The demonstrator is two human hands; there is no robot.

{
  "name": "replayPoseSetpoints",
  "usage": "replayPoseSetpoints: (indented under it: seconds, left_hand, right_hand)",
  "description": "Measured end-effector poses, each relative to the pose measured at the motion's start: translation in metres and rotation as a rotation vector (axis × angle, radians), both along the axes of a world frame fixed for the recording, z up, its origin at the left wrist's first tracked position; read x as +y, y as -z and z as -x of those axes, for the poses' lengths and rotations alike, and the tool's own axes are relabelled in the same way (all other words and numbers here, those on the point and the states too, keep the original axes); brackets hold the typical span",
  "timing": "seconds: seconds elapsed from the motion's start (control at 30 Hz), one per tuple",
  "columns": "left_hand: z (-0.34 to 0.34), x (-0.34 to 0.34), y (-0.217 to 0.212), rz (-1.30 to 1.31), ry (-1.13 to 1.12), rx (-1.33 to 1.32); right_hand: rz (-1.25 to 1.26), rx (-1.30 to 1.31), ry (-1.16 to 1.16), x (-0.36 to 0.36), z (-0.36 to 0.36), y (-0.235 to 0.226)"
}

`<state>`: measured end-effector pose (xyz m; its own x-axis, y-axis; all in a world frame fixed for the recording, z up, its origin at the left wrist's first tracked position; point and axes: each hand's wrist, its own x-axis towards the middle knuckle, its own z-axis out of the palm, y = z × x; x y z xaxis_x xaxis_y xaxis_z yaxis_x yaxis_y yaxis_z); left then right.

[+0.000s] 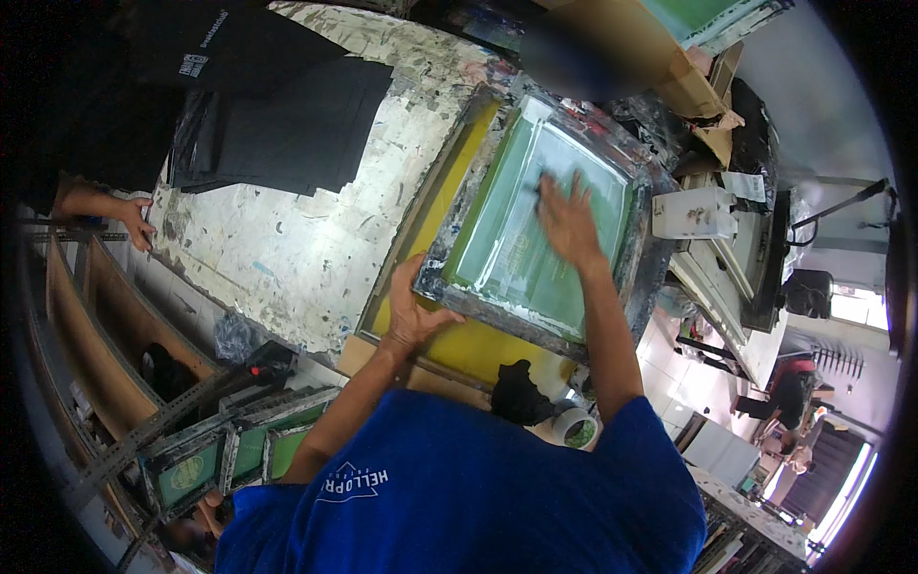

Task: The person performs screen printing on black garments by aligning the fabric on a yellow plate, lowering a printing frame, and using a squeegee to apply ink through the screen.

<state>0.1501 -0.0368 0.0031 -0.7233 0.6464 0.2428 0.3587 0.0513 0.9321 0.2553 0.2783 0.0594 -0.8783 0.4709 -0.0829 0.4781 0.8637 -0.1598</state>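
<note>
A silk-screen printing frame [449, 244] with green mesh and dark, ink-stained edges lies tilted over a yellow board [416, 244]. My left hand [411, 311] grips its near left corner, thumb along the near edge and fingers up the left side. My right hand [571, 225] is over the upper middle of the mesh, fingers spread and somewhat blurred. A dark patch shows at its fingertips; I cannot make out what it is. White streaks mark the mesh around that hand. Below the frame, a crumpled black cloth [521, 394] lies near a white tub [576, 428] with green contents.
Black sheets [287, 134] are stacked on the paint-spattered table [277, 258]. A co-worker's hand [136, 222] rests at its left edge. More framed screens [251, 452] stand at lower left. A white container [693, 212] sits to the right, and a person's blurred head is at the top.
</note>
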Motion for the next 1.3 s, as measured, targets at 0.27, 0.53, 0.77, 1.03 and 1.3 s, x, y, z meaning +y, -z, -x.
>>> replayPoseSetpoints:
  seconds: [0.27,0.53,0.77,1.03,1.3]
  left_hand:
    - [0.003,-0.004,0.002,0.028,-0.01,-0.013]
    - [-0.001,0.002,0.0,-0.023,-0.005,-0.048]
    - [0.001,-0.004,0.013,-0.017,-0.014,-0.043]
    - [-0.001,0.0,0.005,0.022,0.005,-0.047]
    - [-0.002,-0.004,0.005,0.02,-0.006,-0.047]
  right_hand:
    - [0.35,-0.108,-0.298,-0.086,-0.026,-0.037]
    - [-0.027,0.001,0.077,0.009,0.023,0.003]
    - [0.343,-0.06,-0.315,-0.1,-0.029,-0.035]
    - [-0.134,-0.056,0.22,0.016,-0.059,0.001]
    - [0.069,-0.284,-0.146,-0.086,-0.113,-0.039]
